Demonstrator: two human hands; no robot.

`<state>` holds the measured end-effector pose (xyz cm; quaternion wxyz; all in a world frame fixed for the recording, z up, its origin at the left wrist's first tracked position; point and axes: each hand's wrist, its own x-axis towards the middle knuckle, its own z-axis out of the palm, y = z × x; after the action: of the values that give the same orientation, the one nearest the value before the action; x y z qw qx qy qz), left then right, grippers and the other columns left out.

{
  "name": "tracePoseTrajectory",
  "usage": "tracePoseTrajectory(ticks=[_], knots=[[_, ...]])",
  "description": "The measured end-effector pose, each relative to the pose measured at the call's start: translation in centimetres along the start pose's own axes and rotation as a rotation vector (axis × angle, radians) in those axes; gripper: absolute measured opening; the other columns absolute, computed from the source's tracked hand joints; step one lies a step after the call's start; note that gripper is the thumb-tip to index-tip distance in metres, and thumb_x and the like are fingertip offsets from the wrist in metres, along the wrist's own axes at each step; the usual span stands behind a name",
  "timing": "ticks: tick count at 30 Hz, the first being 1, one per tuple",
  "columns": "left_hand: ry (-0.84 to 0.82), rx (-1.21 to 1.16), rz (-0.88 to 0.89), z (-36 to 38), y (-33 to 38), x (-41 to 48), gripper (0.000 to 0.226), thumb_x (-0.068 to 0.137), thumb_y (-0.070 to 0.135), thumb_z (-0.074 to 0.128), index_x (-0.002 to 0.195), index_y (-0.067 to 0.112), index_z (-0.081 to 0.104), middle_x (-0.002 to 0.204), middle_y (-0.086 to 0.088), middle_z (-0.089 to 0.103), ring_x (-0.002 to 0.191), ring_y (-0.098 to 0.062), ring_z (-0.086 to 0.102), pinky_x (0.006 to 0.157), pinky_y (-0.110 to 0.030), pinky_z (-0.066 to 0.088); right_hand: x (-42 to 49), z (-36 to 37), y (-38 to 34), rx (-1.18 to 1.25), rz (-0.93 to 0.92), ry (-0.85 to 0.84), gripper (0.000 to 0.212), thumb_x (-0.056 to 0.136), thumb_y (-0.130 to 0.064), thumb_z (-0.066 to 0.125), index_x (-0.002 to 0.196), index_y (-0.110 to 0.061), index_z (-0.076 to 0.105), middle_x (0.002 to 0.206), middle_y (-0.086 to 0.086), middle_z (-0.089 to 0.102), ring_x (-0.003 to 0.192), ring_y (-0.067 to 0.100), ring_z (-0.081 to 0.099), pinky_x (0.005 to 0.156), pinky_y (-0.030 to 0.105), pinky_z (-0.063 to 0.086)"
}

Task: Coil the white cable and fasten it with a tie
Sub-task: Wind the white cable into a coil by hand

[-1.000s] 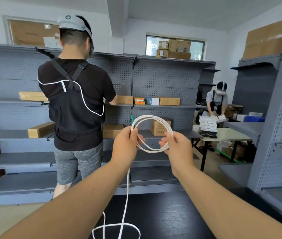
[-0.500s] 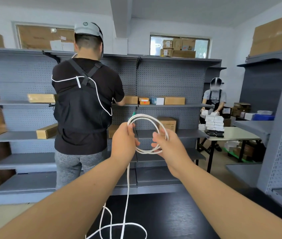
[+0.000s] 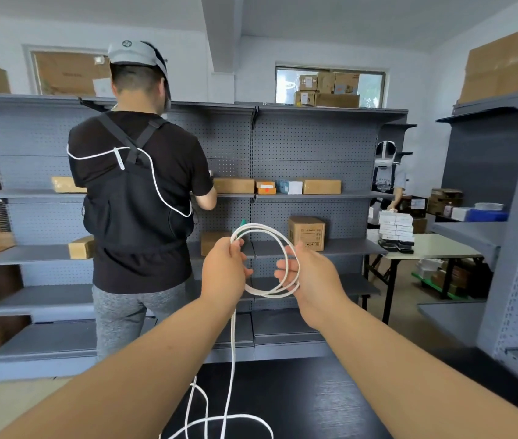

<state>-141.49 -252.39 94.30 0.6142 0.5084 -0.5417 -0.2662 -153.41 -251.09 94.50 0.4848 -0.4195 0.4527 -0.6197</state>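
Coiling is midway. The left hand [image 3: 224,270] grips the cable [image 3: 264,228] at the coil's 9 o'clock. There is one cable, in roughly three loops, with slack dropping at 6 o'clock onto the table [image 3: 314,391]. The right hand [image 3: 313,280], fingers nearly straight, props the coil at 4 o'clock. Next it likely gathers another loop. No tie is visible.

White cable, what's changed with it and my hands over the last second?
The right hand loosened its curled grip on the coil's lower right; its fingers now reach straighter, with the loops lying across them. The left hand still pinches the white cable at the coil's left, and the loose end still trails onto the dark table.
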Motion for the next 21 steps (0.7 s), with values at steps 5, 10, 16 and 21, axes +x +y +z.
tracePoseTrajectory(ticks=[5,10,16,21], knots=[[-0.031,0.030,-0.005,0.2,0.0,-0.1,0.029,0.100,0.020,0.030,0.105,0.006,0.056,0.074,0.001,0.047,0.058,-0.014,0.052,0.085,-0.043,0.054,0.3,-0.2,0.8,-0.134,-0.033,-0.040,0.024,0.095,-0.031,0.048,0.107,-0.013,0.060,0.076,0.000,0.056,0.067,0.015,0.056,0.077,0.032,0.047],[-0.100,-0.067,-0.054,-0.1,-0.6,-0.2,0.024,0.100,0.018,0.033,0.097,0.010,0.056,0.071,0.002,0.048,0.055,-0.013,0.050,0.063,-0.028,0.047,0.6,-1.4,0.5,-0.079,0.007,-0.101,0.021,0.094,-0.029,0.051,0.087,-0.013,0.062,0.063,0.001,0.037,0.054,0.013,0.041,0.083,0.039,0.052],[-0.214,-0.093,-0.019,-0.4,-0.7,-0.1,0.023,0.099,0.017,0.038,0.091,0.012,0.059,0.073,0.000,0.051,0.058,-0.013,0.056,0.060,-0.023,0.050,0.8,-2.0,0.0,-0.021,-0.001,-0.005,0.032,0.097,-0.033,0.043,0.081,-0.011,0.060,0.068,0.000,0.034,0.052,0.013,0.031,0.067,0.030,0.047],[-0.150,0.168,0.189,-0.3,-0.2,-0.5,0.027,0.099,0.017,0.037,0.093,0.000,0.057,0.070,-0.003,0.055,0.046,0.002,0.055,0.051,-0.009,0.043,0.9,-2.2,0.8,-0.237,-0.060,0.086,0.038,0.098,-0.039,0.035,0.078,-0.016,0.057,0.066,0.001,0.046,0.066,0.018,0.051,0.082,0.038,0.045]])
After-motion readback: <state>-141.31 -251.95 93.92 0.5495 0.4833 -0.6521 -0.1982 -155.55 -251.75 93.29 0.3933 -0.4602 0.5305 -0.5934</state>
